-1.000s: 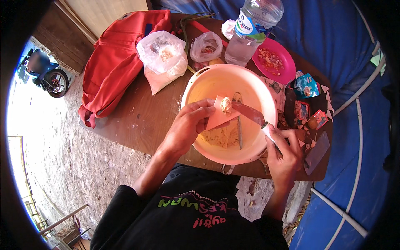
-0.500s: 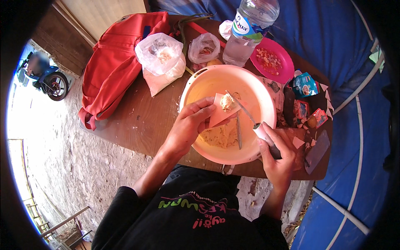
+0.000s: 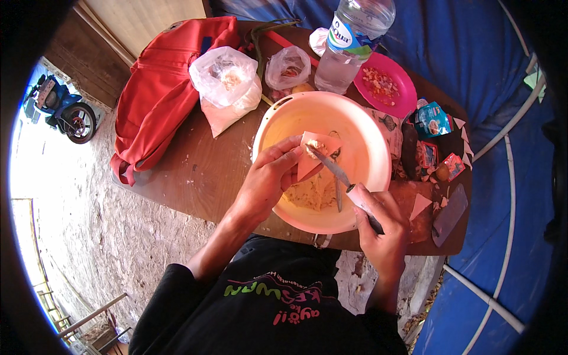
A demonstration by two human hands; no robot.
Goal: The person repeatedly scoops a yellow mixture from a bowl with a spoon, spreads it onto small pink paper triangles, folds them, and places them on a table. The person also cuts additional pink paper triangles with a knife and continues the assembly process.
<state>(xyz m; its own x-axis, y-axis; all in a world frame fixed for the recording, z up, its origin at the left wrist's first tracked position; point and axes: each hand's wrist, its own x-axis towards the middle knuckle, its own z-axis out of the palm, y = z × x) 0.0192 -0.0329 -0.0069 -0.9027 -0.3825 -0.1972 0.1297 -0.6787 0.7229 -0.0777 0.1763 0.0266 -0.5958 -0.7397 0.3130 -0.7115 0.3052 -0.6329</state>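
My left hand point(image 3: 269, 171) pinches a thin, flat, pale pinkish piece point(image 3: 306, 168) by its edge, above a large pale basin point(image 3: 380, 145). On that piece sits a small lump of cream-coloured mixture point(image 3: 316, 147). My right hand point(image 3: 383, 228) is wrapped round the light handle of a knife point(image 3: 335, 170), whose tip meets the lump. More of the mixture point(image 3: 305, 196) lies in the near part of the basin. A metal spoon point(image 3: 338, 194) rests in there too, partly hidden behind the knife.
Left of the basin are a red bag point(image 3: 163, 94) and a plastic bag of pale powder point(image 3: 228, 112). Behind it stand a large water bottle point(image 3: 337, 74) and a pink plate point(image 3: 404, 80) of chopped pieces. To the right lie packets point(image 3: 432, 121), a brown board point(image 3: 408, 207) and pale triangular pieces point(image 3: 420, 205).
My right hand has moved left and slightly down, bringing the knife's blade across to the lump. My left hand has shifted slightly left with the flat piece.
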